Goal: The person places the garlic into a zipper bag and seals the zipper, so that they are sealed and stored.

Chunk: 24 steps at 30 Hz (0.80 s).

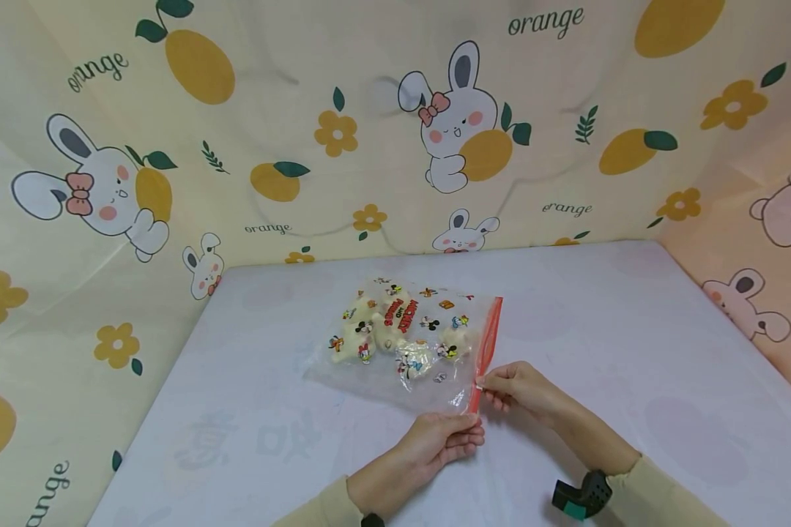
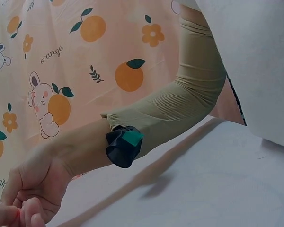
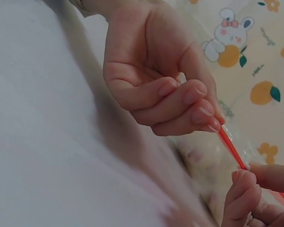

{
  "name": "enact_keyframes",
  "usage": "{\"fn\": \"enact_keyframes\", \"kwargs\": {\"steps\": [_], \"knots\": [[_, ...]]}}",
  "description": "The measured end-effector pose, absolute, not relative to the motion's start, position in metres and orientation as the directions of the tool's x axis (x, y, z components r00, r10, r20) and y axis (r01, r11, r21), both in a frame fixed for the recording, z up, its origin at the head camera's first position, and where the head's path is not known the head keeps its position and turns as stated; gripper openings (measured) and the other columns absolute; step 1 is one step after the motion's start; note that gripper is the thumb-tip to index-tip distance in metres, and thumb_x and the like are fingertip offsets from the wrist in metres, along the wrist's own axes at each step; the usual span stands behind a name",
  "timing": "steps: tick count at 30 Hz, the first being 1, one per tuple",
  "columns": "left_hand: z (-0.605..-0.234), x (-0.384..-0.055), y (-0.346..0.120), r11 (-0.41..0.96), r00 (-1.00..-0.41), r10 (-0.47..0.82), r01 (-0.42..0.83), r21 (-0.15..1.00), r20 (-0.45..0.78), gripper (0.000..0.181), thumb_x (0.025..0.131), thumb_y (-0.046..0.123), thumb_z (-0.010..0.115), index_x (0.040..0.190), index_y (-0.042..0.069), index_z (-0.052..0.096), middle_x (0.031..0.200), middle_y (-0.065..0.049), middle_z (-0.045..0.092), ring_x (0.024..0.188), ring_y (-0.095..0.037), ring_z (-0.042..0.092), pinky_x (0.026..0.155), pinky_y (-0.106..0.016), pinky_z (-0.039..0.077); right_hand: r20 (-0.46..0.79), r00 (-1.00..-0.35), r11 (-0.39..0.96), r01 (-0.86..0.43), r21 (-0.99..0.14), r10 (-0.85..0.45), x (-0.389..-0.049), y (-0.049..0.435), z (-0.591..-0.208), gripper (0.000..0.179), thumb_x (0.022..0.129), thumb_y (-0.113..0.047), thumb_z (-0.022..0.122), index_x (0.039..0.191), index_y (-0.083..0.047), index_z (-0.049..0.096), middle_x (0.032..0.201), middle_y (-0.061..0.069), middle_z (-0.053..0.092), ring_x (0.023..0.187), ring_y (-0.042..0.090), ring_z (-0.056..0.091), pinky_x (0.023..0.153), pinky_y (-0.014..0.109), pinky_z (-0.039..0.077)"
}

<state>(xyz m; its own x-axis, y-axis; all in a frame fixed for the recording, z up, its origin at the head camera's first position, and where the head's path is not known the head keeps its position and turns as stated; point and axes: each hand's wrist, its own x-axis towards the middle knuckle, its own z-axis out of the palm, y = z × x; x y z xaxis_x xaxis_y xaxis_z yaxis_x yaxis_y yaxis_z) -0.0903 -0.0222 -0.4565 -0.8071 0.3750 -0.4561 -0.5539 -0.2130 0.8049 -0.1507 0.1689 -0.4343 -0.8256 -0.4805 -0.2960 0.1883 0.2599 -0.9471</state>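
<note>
A clear zip bag [image 1: 379, 386] with cartoon prints and red lettering lies on the table, its red zip strip [image 1: 491, 329] on the right side. Several cream-coloured rounded things [image 1: 354, 342] show through the plastic; their kind is unclear. At the near end of the strip, my left hand [image 1: 428, 446] pinches the bag's corner between thumb and curled fingers. Just beyond it, my right hand [image 1: 527, 393] pinches a small white slider [image 1: 479, 383] on the zip. In the right wrist view, the red strip [image 3: 233, 149] runs taut between the two hands.
A white cloth covers the table [image 1: 237, 417]. Behind and beside it hangs a curtain [image 1: 382, 168] printed with rabbits and oranges. A black device with a green patch [image 1: 581, 496] is worn on the right wrist.
</note>
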Motion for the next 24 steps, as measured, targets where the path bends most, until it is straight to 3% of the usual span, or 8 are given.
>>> {"fn": "enact_keyframes", "kwargs": {"steps": [24], "knots": [[-0.454,-0.09,-0.021,-0.209,-0.816,0.361,-0.543,0.813,-0.452,0.024,0.092,0.013,0.062,0.105,-0.007,0.067,0.069,0.006,0.068,0.069,-0.002,0.066,0.07,-0.016,0.057,-0.328,-0.862,0.299,0.219,-0.929,-0.386,-0.17,0.175,-0.432,0.024,0.096,-0.021,0.056,0.086,-0.003,0.068,0.062,-0.009,0.059,0.059,0.003,0.052,0.056,0.018,0.047]]}}
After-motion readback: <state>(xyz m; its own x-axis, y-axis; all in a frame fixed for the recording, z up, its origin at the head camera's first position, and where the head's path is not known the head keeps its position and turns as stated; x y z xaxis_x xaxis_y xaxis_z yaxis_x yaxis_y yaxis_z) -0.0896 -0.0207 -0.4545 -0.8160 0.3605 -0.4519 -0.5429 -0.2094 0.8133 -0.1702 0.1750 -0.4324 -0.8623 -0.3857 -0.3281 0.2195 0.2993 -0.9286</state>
